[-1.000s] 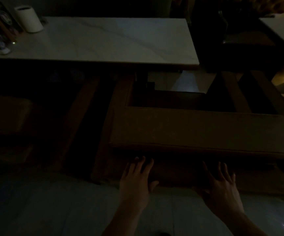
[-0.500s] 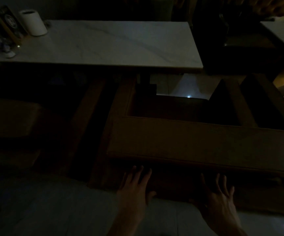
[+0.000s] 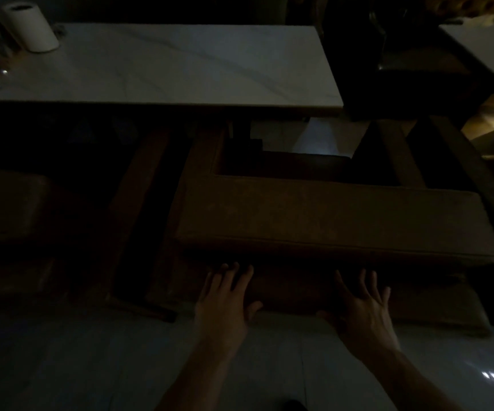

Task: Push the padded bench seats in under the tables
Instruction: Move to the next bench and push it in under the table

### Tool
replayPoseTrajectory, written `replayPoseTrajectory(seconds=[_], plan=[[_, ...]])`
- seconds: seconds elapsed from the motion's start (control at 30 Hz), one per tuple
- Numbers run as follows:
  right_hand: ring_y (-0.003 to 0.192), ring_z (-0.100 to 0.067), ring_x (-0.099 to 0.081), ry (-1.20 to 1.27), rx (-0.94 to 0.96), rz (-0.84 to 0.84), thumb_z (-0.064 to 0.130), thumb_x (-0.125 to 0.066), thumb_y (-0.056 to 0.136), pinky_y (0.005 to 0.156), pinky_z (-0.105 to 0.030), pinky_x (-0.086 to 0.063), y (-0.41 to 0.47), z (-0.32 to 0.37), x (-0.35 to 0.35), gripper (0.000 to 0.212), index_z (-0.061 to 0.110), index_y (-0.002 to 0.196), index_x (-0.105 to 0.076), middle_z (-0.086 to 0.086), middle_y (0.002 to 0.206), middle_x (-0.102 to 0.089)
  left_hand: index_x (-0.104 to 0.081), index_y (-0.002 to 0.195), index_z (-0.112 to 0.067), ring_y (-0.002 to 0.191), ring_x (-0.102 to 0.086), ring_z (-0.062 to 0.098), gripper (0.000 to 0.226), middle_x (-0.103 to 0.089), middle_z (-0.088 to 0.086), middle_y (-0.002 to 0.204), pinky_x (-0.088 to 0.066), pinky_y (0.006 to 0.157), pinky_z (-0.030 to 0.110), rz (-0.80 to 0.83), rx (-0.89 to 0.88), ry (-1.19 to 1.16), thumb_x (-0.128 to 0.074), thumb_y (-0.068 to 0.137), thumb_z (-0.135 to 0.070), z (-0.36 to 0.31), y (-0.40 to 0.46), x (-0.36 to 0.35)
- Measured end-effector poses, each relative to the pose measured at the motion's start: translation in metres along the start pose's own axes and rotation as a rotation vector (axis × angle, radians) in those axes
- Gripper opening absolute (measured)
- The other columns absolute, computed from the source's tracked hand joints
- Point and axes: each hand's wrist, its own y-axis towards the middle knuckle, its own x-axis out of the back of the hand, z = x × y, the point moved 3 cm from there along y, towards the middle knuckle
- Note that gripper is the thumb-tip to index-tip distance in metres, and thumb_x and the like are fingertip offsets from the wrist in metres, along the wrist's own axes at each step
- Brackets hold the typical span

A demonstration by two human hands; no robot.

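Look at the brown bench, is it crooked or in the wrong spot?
Yes, a bit. The padded bench sits out on the floor, not under the marble table, and it lies offset toward the table's right end. Both hands press flat on its near side. Nothing looks spilled or broken.

In front of me a pale marble table (image 3: 180, 69) carries a white paper roll (image 3: 32, 26) at its far left corner, above the glossy tiled floor (image 3: 91, 366).

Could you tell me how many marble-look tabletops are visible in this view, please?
2: one long tabletop straight ahead, holding a paper roll; another's corner at upper right. The dark may hide others.
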Motion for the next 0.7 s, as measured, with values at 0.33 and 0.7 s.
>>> replayPoseTrajectory(seconds=[0.33, 0.7], plan=[[0.149, -0.038, 0.017, 0.036, 0.036, 0.023, 0.076, -0.034, 0.087, 0.118, -0.057, 0.006, -0.046, 0.005, -0.009, 0.089, 0.037, 0.156, 0.004, -0.019, 0.164, 0.006, -0.049, 0.139, -0.032, 0.13, -0.046, 0.025, 0.065, -0.055, 0.001, 0.137, -0.037, 0.108, 0.044, 0.002, 0.028, -0.002, -0.042, 0.083, -0.065, 0.002, -0.05, 0.007], [0.143, -0.037, 0.028, 0.025, 0.029, 0.095, 0.077, -0.031, 0.086, 0.117, -0.061, 0.006, -0.048, 0.008, -0.016, 0.09, 0.036, 0.156, 0.009, -0.019, 0.163, 0.016, -0.045, 0.143, -0.032, 0.137, -0.038, 0.027, 0.067, -0.049, 0.0, 0.145, -0.017, 0.114, 0.041, 0.072, 0.04, -0.034, -0.053, 0.082, -0.06, 0.008, -0.057, 0.001]])
